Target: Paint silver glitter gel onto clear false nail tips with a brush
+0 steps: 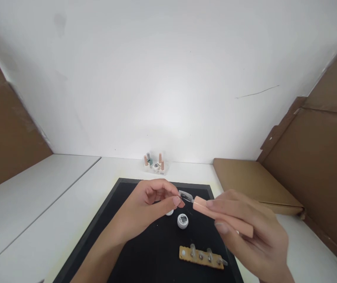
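Over a black mat point(144, 247), my left hand point(156, 200) pinches the end of a clear nail tip point(186, 195) between thumb and fingertips. My right hand point(247, 232) grips a peach-coloured brush handle point(223, 216), tilted down to the right. The brush end lies at the nail tip; whether the bristles touch it is too small to tell. Below the hands on the mat stands a small white jar point(183, 221) with silvery content. A second white round piece point(170, 212) is partly hidden behind my left hand. Nearer me lies a tan strip point(201, 257) holding several clear nail tips.
At the back of the white table point(121, 167), a clear holder point(156, 169) carries several small bottles with peach and grey caps. A flat cardboard box point(253, 182) lies at the back right. Cardboard panels point(330, 157) stand at both sides, with a white wall behind.
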The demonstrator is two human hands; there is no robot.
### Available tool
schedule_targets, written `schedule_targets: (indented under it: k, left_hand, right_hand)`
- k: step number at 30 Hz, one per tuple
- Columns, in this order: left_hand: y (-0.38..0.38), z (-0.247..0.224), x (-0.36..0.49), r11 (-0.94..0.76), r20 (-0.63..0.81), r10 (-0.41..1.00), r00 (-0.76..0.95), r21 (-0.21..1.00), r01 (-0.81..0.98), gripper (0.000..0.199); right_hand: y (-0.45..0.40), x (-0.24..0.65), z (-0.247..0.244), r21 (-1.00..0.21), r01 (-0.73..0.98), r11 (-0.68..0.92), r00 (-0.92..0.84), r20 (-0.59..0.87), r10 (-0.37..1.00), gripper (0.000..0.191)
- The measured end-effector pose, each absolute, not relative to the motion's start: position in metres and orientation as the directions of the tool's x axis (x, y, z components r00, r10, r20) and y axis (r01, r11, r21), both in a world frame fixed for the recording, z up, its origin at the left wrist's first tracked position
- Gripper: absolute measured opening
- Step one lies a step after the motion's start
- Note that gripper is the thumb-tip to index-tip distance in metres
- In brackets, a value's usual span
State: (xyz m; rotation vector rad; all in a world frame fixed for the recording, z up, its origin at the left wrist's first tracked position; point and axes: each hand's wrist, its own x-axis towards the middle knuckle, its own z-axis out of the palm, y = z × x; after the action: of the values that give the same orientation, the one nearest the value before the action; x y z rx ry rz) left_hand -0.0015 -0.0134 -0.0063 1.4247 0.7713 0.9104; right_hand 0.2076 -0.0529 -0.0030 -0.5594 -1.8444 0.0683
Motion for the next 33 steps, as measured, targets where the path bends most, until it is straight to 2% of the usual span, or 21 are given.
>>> schedule_targets:
  k: [8,12,18,25,33]
  left_hand:
    - [-0.0124,-0.0082,0.0001,-0.075,0.091,0.885,0.456,0.996,-0.053,0.010]
    - [-0.0133,-0.0071,0.0015,-0.072,0.091,0.890,0.446,0.996,-0.059,0.011]
    - [-0.0152,-0.0043,0.0015,-0.085,0.096,0.888,0.450,0.995,-0.044,0.010]
    - [-0.0140,-0.0048,0.0022,-0.072,0.087,0.889,0.450,0.996,-0.049,0.011]
    - [-0.0152,-0.0028,0.0001,-0.077,0.089,0.896,0.435,0.996,-0.045,0.010]
  right_hand:
    - [-0.0530,0.2083,-0.0040,-0.311,0.392,0.866,-0.160,0.904,0.397,0.024]
    - [-0.0537,0.2072,-0.0021,-0.315,0.328,0.890,-0.201,0.898,0.392,0.030]
    - [-0.0545,0.2068,-0.0001,-0.288,0.432,0.855,-0.168,0.905,0.390,0.022]
    - [-0.0539,0.2063,0.0015,-0.317,0.374,0.872,-0.195,0.892,0.408,0.024]
    - [-0.0531,0.2065,0.0009,-0.318,0.412,0.854,-0.164,0.896,0.413,0.020]
